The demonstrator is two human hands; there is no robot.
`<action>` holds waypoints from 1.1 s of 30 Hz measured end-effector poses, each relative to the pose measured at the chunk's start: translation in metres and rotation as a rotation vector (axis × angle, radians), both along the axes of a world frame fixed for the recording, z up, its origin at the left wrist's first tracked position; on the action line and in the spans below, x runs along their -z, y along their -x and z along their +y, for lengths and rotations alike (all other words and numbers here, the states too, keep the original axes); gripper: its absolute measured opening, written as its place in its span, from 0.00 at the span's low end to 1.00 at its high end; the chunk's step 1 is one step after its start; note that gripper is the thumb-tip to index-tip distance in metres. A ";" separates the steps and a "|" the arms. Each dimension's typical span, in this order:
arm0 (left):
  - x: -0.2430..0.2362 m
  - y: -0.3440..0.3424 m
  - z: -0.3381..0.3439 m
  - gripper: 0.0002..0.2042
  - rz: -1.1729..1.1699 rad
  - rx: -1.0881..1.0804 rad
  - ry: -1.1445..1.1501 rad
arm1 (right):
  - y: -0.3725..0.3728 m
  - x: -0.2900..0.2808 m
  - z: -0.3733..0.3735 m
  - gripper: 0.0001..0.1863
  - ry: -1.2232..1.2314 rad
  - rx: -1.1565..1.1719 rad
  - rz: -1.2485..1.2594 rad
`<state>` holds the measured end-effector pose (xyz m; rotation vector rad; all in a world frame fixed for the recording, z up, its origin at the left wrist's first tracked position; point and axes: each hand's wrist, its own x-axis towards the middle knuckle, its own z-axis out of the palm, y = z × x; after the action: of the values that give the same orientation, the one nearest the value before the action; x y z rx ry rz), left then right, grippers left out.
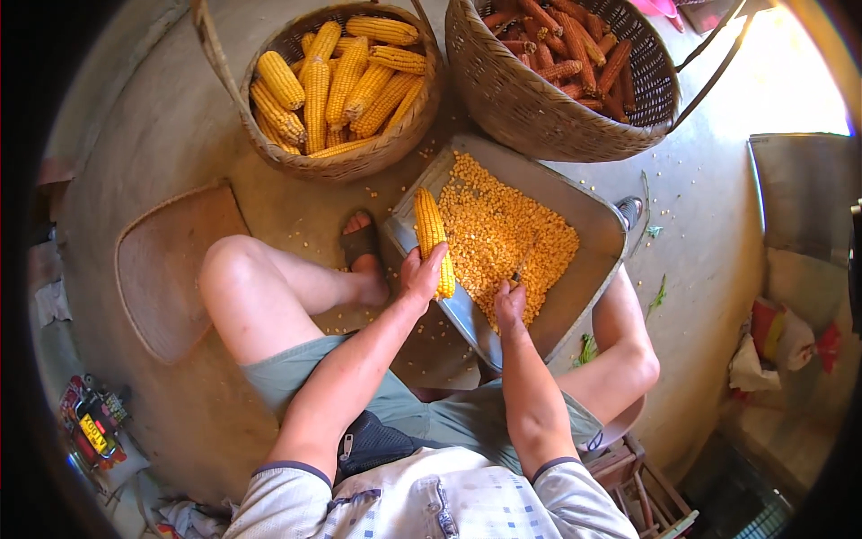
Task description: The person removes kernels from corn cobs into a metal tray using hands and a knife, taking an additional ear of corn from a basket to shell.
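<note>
My left hand [420,275] is closed around the lower part of a yellow corn cob [428,220], its rows of kernels looking full. The cob stands tilted over the left edge of a grey metal pan [593,205]. Loose corn kernels [503,216] cover much of the pan's bottom. Over the near part of these kernels, my right hand [510,307] is closed on a small hand tool [515,278] with a dark handle. A thin shaft seems to reach forward from it, too faint to tell the exact kind. Tool and cob are apart.
Beyond the pan stand a wicker basket [395,153] of full yellow cobs and a larger wicker basket [557,126] of bare reddish cobs. A flat woven scoop [180,269] lies left of my knee. Stray kernels and green leaves [660,292] are scattered on the floor.
</note>
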<state>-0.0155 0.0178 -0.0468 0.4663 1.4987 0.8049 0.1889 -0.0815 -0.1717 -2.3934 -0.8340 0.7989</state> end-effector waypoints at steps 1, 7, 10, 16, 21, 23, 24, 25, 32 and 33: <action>-0.001 0.002 -0.002 0.18 0.000 -0.004 -0.007 | -0.001 -0.006 0.002 0.22 0.045 0.036 -0.010; 0.028 0.016 -0.018 0.20 -0.211 0.010 0.127 | -0.009 -0.086 0.024 0.15 0.105 0.184 0.666; 0.022 -0.003 -0.021 0.19 -0.404 0.135 0.212 | -0.006 -0.166 0.031 0.13 0.008 0.134 0.738; 0.027 -0.031 -0.032 0.21 -0.560 0.238 0.343 | 0.002 -0.234 -0.019 0.22 -0.179 -0.093 0.562; 0.043 -0.027 -0.041 0.22 -0.515 0.299 0.364 | 0.025 -0.255 -0.080 0.23 -0.138 -0.260 0.373; 0.042 -0.030 -0.041 0.23 -0.502 0.309 0.360 | 0.030 -0.272 -0.094 0.23 -0.073 -0.263 0.381; 0.040 -0.031 -0.040 0.23 -0.532 0.301 0.359 | 0.033 -0.273 -0.099 0.23 -0.070 -0.258 0.385; 0.038 -0.030 -0.039 0.23 -0.560 0.291 0.357 | 0.036 -0.274 -0.103 0.21 -0.169 -0.325 0.273; 0.021 -0.038 -0.034 0.20 -0.515 0.285 0.325 | 0.040 -0.287 -0.100 0.22 -0.169 -0.378 0.232; 0.021 -0.038 -0.033 0.20 -0.550 0.292 0.346 | 0.040 -0.290 -0.099 0.22 -0.168 -0.381 0.233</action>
<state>0.0222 -0.0147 -0.0676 0.1735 0.9959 0.3845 0.1490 -0.1805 0.1178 -1.9742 -1.2230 1.0811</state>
